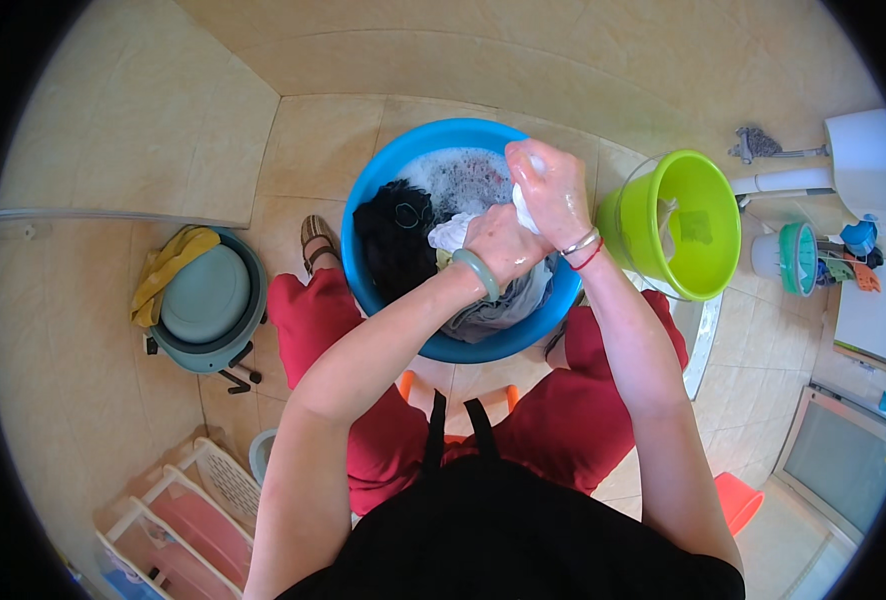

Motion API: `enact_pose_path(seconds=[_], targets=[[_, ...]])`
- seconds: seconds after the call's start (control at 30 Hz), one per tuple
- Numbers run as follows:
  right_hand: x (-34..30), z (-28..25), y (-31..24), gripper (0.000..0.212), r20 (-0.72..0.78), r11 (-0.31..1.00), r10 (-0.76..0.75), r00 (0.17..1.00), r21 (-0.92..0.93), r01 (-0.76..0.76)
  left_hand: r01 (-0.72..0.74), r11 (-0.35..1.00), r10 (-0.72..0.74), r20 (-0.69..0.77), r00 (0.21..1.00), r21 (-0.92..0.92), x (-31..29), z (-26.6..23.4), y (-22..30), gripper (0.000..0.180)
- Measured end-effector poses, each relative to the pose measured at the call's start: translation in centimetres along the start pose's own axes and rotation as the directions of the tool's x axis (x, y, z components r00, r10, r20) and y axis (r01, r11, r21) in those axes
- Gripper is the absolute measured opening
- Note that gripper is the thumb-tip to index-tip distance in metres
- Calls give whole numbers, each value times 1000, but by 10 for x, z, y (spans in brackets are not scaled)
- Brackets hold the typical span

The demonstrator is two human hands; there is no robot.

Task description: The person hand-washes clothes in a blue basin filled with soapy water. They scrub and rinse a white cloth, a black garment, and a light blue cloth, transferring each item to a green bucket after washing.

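Over a blue plastic tub point(360, 290) between my knees, both hands grip a wet white cloth point(525, 210). My left hand point(506, 243), with a pale green bangle at its wrist, is closed on the lower part of it. Higher up, toward the tub's far right rim, my right hand point(553, 193) is closed round the upper part. White fabric point(449, 233) also shows beside my left hand. Dark clothes point(395, 235) lie on the tub's left side, and grey fabric point(498, 313) lies beneath my hands. Suds point(458, 175) cover the water at the far side.
A lime green bucket point(720, 230) stands right of the tub. On the left are a grey-green basin point(205, 290) and a yellow cloth point(168, 270). A white rack point(178, 500) stands at lower left, a small bin point(768, 255) at the far right. Tiled wall point(523, 50) rises beyond the tub.
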State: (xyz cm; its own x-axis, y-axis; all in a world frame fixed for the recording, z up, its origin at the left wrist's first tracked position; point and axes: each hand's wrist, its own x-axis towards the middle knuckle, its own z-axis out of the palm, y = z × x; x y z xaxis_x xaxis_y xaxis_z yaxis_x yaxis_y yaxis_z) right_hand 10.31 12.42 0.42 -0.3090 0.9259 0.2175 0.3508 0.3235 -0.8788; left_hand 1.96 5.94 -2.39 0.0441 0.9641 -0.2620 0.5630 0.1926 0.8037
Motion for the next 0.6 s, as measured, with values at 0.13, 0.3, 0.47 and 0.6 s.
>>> enact_pose_path(seconds=[0.13,0.3,0.47,0.6], targets=[[-1,2,5,26,20,987,156,988,25,-156,106,994,-107,35,994,23,-2,-8,10,41],[1,11,19,25,121,705,431,894,574,-418,1,920,-15,-32,999,-391,1,3,-23,61],[-5,5,32,27,75,561,436,897,756,-336,240,438,-207,163,965,-866,-6,-9,-42,61],[-27,4,32,26,103,401,393,914,875,-271,510,-99,-407,502,763,-855,-7,-6,-73,58]])
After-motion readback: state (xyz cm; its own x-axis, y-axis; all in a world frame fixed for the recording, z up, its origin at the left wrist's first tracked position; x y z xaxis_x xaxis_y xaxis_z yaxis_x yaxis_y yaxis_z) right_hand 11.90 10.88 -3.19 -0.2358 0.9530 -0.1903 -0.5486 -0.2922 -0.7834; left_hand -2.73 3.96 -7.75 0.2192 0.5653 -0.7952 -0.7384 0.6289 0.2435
